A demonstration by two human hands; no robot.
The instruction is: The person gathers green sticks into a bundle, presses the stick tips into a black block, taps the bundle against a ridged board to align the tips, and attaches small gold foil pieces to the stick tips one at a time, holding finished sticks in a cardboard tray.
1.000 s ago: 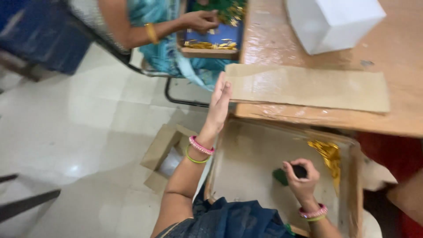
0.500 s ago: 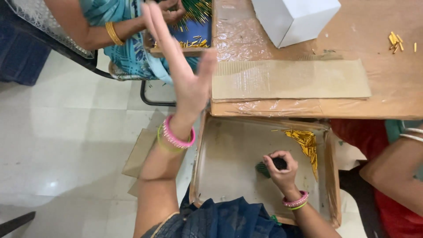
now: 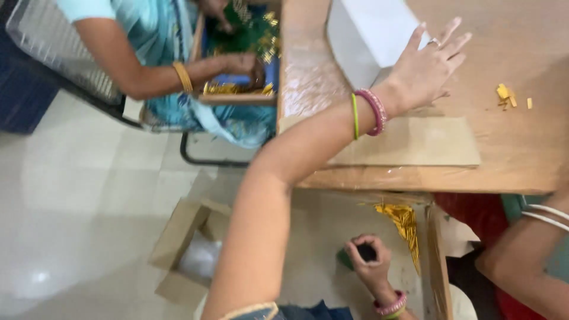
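Observation:
My left hand (image 3: pixel 425 71) is stretched out over the wooden table (image 3: pixel 521 160), fingers spread, holding nothing, right beside a white box (image 3: pixel 367 32) and above a flat cardboard sheet (image 3: pixel 415 145). My right hand (image 3: pixel 368 261) is down in a cardboard tray (image 3: pixel 435 261) on my lap, fingers curled around a small dark green object (image 3: pixel 361 253). A heap of small gold pieces (image 3: pixel 404 222) lies in the tray just right of that hand.
Another person in blue sits at upper left, hands in a tray (image 3: pixel 240 98) of gold pieces. An open cardboard box (image 3: pixel 184 249) stands on the tiled floor. A few gold bits (image 3: pixel 507 95) lie on the table. A second person's arm (image 3: pixel 527 261) is at right.
My left hand has swung from the tray's edge up and to the right, over the table beside the white box. My right hand stays in the tray on the dark object.

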